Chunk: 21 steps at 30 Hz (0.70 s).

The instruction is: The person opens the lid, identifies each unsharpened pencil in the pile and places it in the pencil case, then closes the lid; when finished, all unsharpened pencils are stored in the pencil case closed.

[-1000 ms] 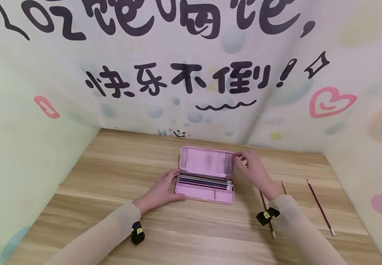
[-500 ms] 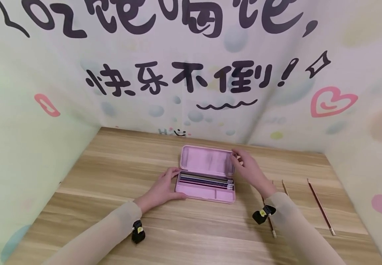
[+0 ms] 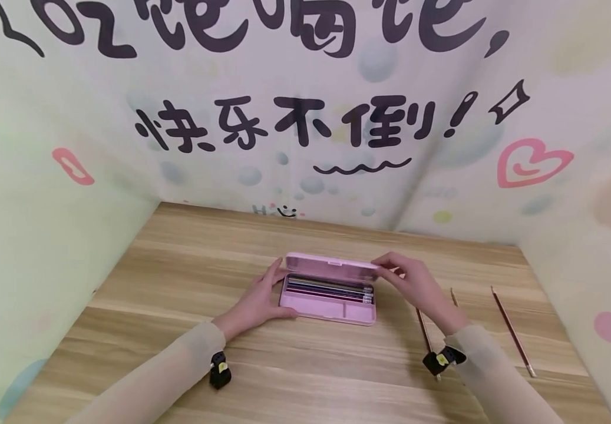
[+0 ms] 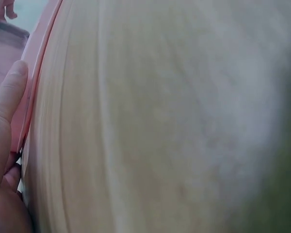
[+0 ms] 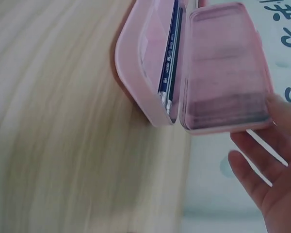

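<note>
A pink pencil case (image 3: 313, 306) stands on the table with its hinged lid (image 3: 332, 268) raised at a slant. Several pencils (image 3: 329, 290) with pale ends lie side by side in its rear compartment. My left hand (image 3: 252, 306) grips the case's left end, its thumb along the front rim, as the left wrist view also shows. At the lid's right corner, my right hand (image 3: 413, 285) pinches the edge between thumb and fingers. In the right wrist view the lid's inner face (image 5: 228, 63) shows, along with dark blue pencils (image 5: 169, 63) in the case.
Loose pencils lie on the wooden table (image 3: 178, 271) to the right: one at the far right (image 3: 514, 333), a second (image 3: 455, 298) partly behind the right forearm, and a third (image 3: 424, 330) under the wrist. A printed cloth wall (image 3: 220, 176) borders the table's back.
The lid has swung forward and down from its upright, leaned-back position, with my right hand holding its right corner. My left hand has stayed at the case's left end.
</note>
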Available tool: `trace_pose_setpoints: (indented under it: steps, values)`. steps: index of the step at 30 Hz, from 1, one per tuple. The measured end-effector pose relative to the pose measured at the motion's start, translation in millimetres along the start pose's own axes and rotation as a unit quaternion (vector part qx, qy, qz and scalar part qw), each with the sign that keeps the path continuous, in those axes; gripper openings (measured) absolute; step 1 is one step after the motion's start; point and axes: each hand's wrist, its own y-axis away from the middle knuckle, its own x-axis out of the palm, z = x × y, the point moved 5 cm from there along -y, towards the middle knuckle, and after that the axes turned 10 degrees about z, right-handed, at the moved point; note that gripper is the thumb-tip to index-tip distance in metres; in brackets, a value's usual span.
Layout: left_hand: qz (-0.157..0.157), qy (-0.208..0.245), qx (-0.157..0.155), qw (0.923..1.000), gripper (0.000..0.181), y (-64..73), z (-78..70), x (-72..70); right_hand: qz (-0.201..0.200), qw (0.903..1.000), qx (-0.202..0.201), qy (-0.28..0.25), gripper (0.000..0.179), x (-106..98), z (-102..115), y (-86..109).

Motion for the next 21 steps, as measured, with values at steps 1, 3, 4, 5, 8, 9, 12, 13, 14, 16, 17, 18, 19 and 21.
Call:
trace_pose_setpoints:
  steps: [1,3,4,5,8,9,12,13,14,16,17,18,19,21]
  values:
    - [0.001,0.0,0.002,1.0,0.13,0.3,-0.5,0.0,0.017,0.9998,-0.007,0.003,0.015,1,1,2.9]
    - [-0.001,0.004,0.012,0.9999,0.128,0.9,-1.9,-0.5,0.047,0.9987,-0.018,0.006,0.014,2,5,8.9]
    - [-0.002,0.003,0.016,0.9999,0.127,0.9,-2.8,-0.8,0.06,0.9978,-0.024,0.008,0.015,3,7,11.9]
    - [-0.004,0.003,0.022,0.9997,0.125,0.7,-3.6,-1.0,0.072,0.9969,-0.03,0.013,0.015,5,8,14.9]
    - [-0.004,-0.006,0.04,0.9992,0.117,-0.2,-5.9,-2.2,0.088,0.9929,-0.064,0.047,0.019,10,15,21.7]
    - [-0.001,-0.015,0.043,0.999,0.114,-0.5,-6.4,-2.4,0.09,0.9908,-0.076,0.066,0.02,12,17,23.7]
    - [0.008,-0.031,0.047,0.9984,0.107,-1.2,-6.0,-1.8,0.091,0.9841,-0.102,0.114,0.026,20,21,28.5]
    - [0.013,-0.036,0.047,0.9982,0.107,-1.3,-5.6,-1.3,0.092,0.9824,-0.104,0.126,0.027,23,21,29.6]
    - [0.019,-0.038,0.043,0.9982,0.108,-1.3,-5.1,-0.8,0.093,0.9811,-0.104,0.134,0.028,25,21,30.9]
    - [0.026,-0.033,0.034,0.9985,0.11,-1.1,-3.8,0.0,0.099,0.9787,-0.107,0.145,0.031,30,21,32.9]
    - [0.03,-0.031,0.028,0.9987,0.11,-0.9,-3.3,0.3,0.102,0.9776,-0.108,0.149,0.032,32,21,33.7]
    - [0.033,-0.029,0.022,0.9988,0.108,-0.7,-2.9,0.4,0.103,0.9764,-0.11,0.155,0.034,33,21,34.6]
    - [0.035,-0.028,0.018,0.9988,0.105,-0.6,-3.0,0.4,0.104,0.9754,-0.111,0.16,0.036,34,21,35.3]
    - [0.033,-0.029,0.015,0.9989,0.095,-0.3,-3.3,-0.1,0.105,0.9736,-0.117,0.166,0.039,36,23,36.1]
